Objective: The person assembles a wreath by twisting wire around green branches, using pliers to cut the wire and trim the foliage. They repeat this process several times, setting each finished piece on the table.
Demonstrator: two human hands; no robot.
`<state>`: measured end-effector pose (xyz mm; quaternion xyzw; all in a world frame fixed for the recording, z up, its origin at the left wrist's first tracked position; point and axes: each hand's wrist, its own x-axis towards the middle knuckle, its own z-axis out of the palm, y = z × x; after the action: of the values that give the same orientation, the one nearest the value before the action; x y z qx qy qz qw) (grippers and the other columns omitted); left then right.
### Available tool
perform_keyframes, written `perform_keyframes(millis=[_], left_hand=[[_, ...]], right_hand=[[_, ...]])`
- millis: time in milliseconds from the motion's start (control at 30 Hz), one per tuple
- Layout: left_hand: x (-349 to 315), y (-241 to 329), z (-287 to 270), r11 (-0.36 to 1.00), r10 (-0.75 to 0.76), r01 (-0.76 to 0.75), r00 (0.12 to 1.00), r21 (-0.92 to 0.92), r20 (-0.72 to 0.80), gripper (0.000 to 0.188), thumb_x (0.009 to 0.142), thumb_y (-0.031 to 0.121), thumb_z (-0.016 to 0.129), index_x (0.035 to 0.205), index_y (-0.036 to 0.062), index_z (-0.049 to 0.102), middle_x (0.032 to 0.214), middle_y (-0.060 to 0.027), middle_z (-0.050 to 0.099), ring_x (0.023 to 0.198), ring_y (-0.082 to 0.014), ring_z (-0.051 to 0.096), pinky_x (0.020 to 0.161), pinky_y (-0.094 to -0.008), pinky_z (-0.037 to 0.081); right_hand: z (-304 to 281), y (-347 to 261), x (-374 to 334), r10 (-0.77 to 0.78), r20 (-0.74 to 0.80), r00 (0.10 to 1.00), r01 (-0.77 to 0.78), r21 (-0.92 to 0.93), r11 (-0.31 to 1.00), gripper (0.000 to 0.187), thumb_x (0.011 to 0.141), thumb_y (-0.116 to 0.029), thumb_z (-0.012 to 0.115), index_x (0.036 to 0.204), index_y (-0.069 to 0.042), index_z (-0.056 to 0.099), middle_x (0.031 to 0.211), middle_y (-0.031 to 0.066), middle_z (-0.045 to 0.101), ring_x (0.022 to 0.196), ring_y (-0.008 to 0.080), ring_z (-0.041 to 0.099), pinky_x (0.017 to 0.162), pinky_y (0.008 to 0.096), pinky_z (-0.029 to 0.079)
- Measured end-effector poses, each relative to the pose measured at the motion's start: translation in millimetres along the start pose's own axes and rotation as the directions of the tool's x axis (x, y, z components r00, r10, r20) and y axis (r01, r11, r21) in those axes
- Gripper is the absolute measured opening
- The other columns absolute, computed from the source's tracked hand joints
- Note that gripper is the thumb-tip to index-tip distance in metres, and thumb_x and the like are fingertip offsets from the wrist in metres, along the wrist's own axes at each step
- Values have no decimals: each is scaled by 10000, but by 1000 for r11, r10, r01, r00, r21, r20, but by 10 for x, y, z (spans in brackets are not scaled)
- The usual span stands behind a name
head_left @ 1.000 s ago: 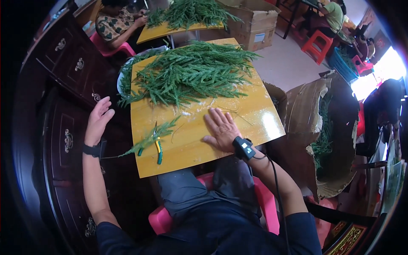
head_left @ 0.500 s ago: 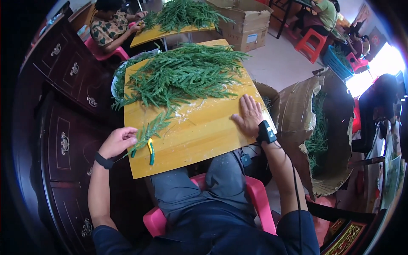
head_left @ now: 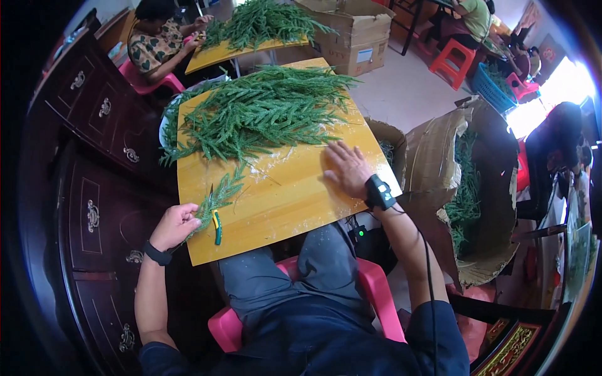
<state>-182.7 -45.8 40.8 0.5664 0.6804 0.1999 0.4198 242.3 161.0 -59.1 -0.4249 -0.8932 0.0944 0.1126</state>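
Note:
Between the thumb and fingers of my left hand [head_left: 177, 224] is the lower end of a green artificial fern-like sprig [head_left: 221, 192], at the left edge of the yellow board [head_left: 282, 197]. Partly under this sprig lies a cutting tool with yellow-and-green handles [head_left: 217, 228]; one handle and a dark tip show. My right hand [head_left: 348, 168] lies flat on the board's right side, fingers spread, holding nothing. A large heap of similar green sprigs [head_left: 263, 109] covers the far part of the board, with white flecks scattered before it.
A torn cardboard box [head_left: 433, 163] with greenery stands at my right. Dark drawers [head_left: 88, 213] rise close on the left. Beyond the board, a person [head_left: 160, 47] sits at another table [head_left: 207, 57] with sprigs. A red stool [head_left: 453, 62] and blue basket [head_left: 492, 84] stand farther right.
My right hand has slid left across the board. My left hand has moved slightly lower with the sprig, which now covers more of the cutting tool.

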Motion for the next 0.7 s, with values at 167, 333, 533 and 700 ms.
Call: perform_keyframes(millis=[167,333,533,700], left_hand=[[-14,57,28,999,35,-35,999,-7,0,264,869,-19,599,1130,-60,591,721,40,560,624,-15,521,578,-190,434],[-115,27,-24,994,28,-32,999,-106,-35,266,881,-13,592,1143,-63,583,727,32,573,616,-21,536,574,-195,444],[-94,42,45,994,28,-33,999,-100,-45,253,891,-6,594,1137,-66,591,727,30,574,609,-25,539,573,-198,450],[-201,215,70,993,84,-96,984,-70,-154,266,883,11,620,1136,-70,618,728,26,578,617,-31,544,579,-211,451]], right_hand=[[1,-8,-7,44,-25,999,-44,21,999,712,955,-493,494,1487,-39,360,1571,188,305,1471,367,248,1186,551,201],[-61,226,-157,152,-56,987,-152,14,988,730,950,-498,502,1484,-23,354,1557,211,320,1462,384,263,1180,528,229],[-27,1029,-167,343,-188,920,-309,188,932,652,956,-432,535,1422,13,432,1464,254,432,1375,414,385,1142,474,321],[-179,739,-137,314,-454,834,-255,188,949,543,966,-318,564,1370,35,484,1383,250,507,1303,382,468,1089,456,382]])
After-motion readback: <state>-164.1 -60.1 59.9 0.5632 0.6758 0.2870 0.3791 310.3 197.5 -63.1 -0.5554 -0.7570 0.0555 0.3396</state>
